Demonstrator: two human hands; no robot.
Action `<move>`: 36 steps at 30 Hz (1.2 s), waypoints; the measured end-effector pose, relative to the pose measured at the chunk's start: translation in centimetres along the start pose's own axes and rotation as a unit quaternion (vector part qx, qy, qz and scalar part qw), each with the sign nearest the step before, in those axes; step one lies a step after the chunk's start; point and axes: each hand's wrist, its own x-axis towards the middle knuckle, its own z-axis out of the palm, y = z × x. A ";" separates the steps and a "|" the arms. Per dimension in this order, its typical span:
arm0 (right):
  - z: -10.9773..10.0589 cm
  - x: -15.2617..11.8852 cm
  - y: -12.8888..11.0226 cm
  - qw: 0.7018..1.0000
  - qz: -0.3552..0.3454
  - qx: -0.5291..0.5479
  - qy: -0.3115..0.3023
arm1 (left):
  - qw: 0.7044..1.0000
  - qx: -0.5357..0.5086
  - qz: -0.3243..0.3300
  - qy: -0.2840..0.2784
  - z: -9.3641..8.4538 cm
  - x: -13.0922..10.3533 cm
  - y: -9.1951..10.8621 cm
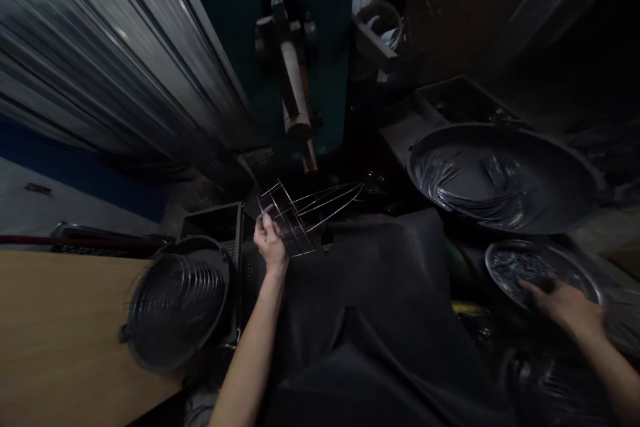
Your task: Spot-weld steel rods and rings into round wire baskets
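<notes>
Far left, a pale wooden board (60, 320), and against it a dark bucket (155, 361) loaded with curved wire rings (200, 277), their coils catching the light. Now the left hand (271, 240), thumb and fingers pinched on the wire frame (300, 215), and that's the piece to look at: mid-scene, up above the dark cloth (370, 293), thin and silvery, straight wires crossing into an open grid at its left end, long wires running off to the right and closing in a narrow, rounded tip. Beyond it, on the far side, stands the green machine (330, 80) with its pale arm (295, 83); light lettering sits low on the green, too faint and blurred to read. Over to the right, a big round pan (575, 180) with bundled wires (465, 207) inside. Nearer, a metal bowl (585, 273) of small metal pieces (520, 267), and there's the right hand (570, 307), fingers at the contents, blurred; whether it grips anything, I can't tell.
</notes>
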 end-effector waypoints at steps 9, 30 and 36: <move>-0.1 -2.4 -11.9 0.988 0.091 -0.111 0.056 | 0.998 -0.040 0.003 0.043 -1.4 1.6 -0.3; 16.4 -5.1 -38.4 0.779 0.203 0.547 -0.230 | 0.997 0.000 -0.042 0.070 -1.2 3.2 -0.7; 16.8 -4.9 -38.8 0.770 0.214 0.556 -0.228 | 0.995 0.001 -0.063 0.073 -0.7 3.5 -0.1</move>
